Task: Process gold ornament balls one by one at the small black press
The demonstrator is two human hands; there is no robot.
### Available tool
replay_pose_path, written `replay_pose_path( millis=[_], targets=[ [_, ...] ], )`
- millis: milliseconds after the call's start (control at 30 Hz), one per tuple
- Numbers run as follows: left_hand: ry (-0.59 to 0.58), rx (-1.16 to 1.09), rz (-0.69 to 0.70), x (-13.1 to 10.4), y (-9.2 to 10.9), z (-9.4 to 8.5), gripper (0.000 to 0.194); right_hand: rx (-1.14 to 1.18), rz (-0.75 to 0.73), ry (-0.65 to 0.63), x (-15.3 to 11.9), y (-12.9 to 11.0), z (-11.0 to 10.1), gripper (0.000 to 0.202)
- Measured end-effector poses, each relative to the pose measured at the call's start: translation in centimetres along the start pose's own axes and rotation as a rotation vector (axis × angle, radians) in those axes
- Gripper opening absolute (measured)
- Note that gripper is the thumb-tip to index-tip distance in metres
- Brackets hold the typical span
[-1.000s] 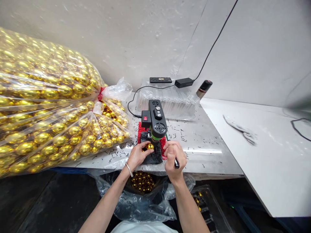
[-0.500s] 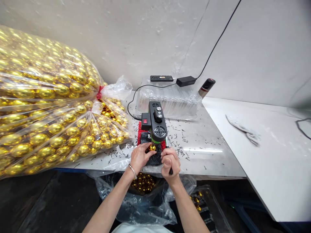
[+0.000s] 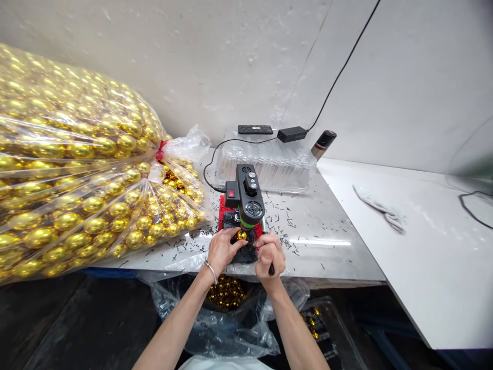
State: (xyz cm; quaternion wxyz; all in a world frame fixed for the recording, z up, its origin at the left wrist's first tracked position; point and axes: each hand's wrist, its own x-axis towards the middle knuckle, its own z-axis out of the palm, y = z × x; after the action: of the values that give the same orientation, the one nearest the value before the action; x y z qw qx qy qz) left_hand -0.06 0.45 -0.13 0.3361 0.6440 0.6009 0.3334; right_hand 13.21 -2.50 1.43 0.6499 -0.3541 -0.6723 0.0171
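Observation:
A shiny gold ball [image 3: 242, 235] sits below the round head of a small black bench machine [image 3: 250, 192]. My left hand [image 3: 221, 252], with a bracelet at the wrist, pinches that ball between thumb and fingertips. To the right, my right hand [image 3: 269, 257] is wrapped round the black handle of a lever [image 3: 271, 269] beside the machine; only the handle's end shows below the fist. Under the machine is a black base with a red mat [image 3: 223, 205] around it.
At left, a large clear bag [image 3: 88, 205] of gold balls is tied in red. Behind the machine stand a clear plastic tray [image 3: 269, 169], a power adapter [image 3: 292, 134] and a dark can [image 3: 324, 144]. Black scraps litter the table. More gold balls [image 3: 227, 294] lie in a plastic-lined container below.
The view has shifted slightly. The handle's end in my right fist has tilted a little. My left hand keeps its pinch on the ball in the same place.

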Motion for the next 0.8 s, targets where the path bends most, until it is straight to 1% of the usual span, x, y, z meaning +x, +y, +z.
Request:
replay_pose_path(
  millis=[67,133,167,233,300,333,367,433,467,500,533,567,600,633,700,733,800],
  targets=[
    [0.040,-0.043,-0.022,-0.6,0.0,-0.3,0.034,0.004,0.068,0.021,2.0,-1.3,-0.4,0.031],
    [0.036,-0.156,-0.079,-2.1,-0.1,-0.6,0.040,-0.017,0.128,-0.004,3.8,-2.4,-0.6,0.031],
    [0.002,-0.242,-0.121,-3.1,-0.4,-0.6,0.042,-0.018,0.144,-0.008,4.5,-2.8,-0.7,0.032],
    [-0.132,-0.444,-0.239,-5.6,-1.3,-0.2,0.046,-0.008,0.144,-0.003,5.0,-3.3,-0.7,0.033],
    [-0.278,-0.638,-0.423,-8.1,-2.8,1.0,0.049,0.001,0.125,0.025,4.6,-3.2,-0.5,0.033],
    [-0.308,-0.727,-0.550,-9.1,-3.6,1.8,0.051,-0.001,0.118,0.038,4.3,-3.1,-0.3,0.033],
    [-0.314,-0.815,-0.703,-10.1,-4.5,2.6,0.053,-0.008,0.115,0.047,3.9,-3.0,-0.3,0.032],
    [-0.278,-0.975,-1.000,-11.4,-6.1,3.9,0.052,-0.019,0.113,0.043,3.4,-2.8,-0.2,0.032],
    [-0.265,-1.042,-1.111,-11.8,-6.7,4.3,0.049,-0.020,0.107,0.033,3.2,-2.8,-0.2,0.032],
    [-0.267,-1.100,-1.182,-12.2,-7.1,4.3,0.045,-0.017,0.099,0.019,3.2,-2.7,-0.3,0.031],
    [-0.281,-1.157,-1.201,-12.4,-7.2,4.1,0.038,-0.012,0.090,0.008,3.2,-2.7,-0.3,0.031],
    [-0.299,-1.217,-1.175,-12.5,-7.1,3.6,0.031,-0.007,0.083,0.001,3.2,-2.7,-0.4,0.031],
    [-0.320,-1.279,-1.119,-12.5,-6.7,2.9,0.026,-0.003,0.079,-0.001,3.2,-2.7,-0.4,0.031],
    [-0.338,-1.337,-1.044,-12.4,-6.0,2.1,0.028,-0.002,0.080,0.003,3.2,-2.7,-0.4,0.031],
    [-0.351,-1.395,-0.868,-11.7,-4.4,0.1,0.041,0.000,0.090,0.018,3.1,-2.6,-0.4,0.030],
    [-0.350,-1.382,-0.786,-11.2,-3.5,-0.8,0.045,-0.001,0.096,0.024,3.0,-2.6,-0.3,0.030],
    [-0.321,-1.284,-0.658,-9.8,-1.9,-2.1,0.049,-0.007,0.103,0.026,2.9,-2.5,-0.3,0.030]
  ],
)
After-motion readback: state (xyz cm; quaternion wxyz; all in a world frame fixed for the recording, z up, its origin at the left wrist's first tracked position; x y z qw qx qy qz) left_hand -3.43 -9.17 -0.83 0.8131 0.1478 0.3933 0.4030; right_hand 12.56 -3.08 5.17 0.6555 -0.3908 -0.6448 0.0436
